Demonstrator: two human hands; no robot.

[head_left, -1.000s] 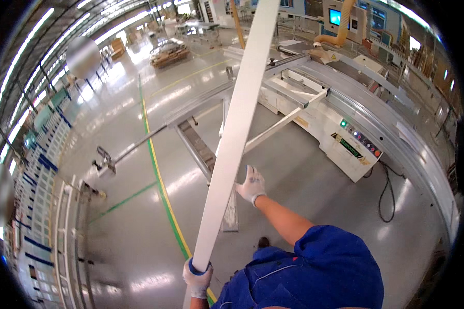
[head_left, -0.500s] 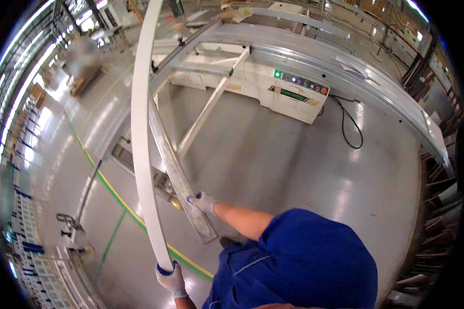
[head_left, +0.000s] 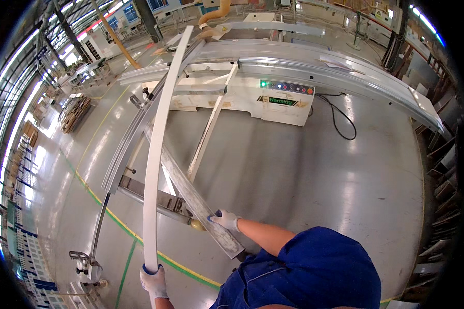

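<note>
White strip points forward, far end leaning right, from the left hand, whose fingers wrap its near end; the right hand touches the scuffed bar right of it, its grip unclear.

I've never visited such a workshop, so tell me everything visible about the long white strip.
The long white strip is narrow, flat and plain-looking, material unclear. It runs up the picture, leaning right toward its far end, gently bowed through this lens. The gloved left hand grips it low down. Contact with the machine behind is unclear.
</note>
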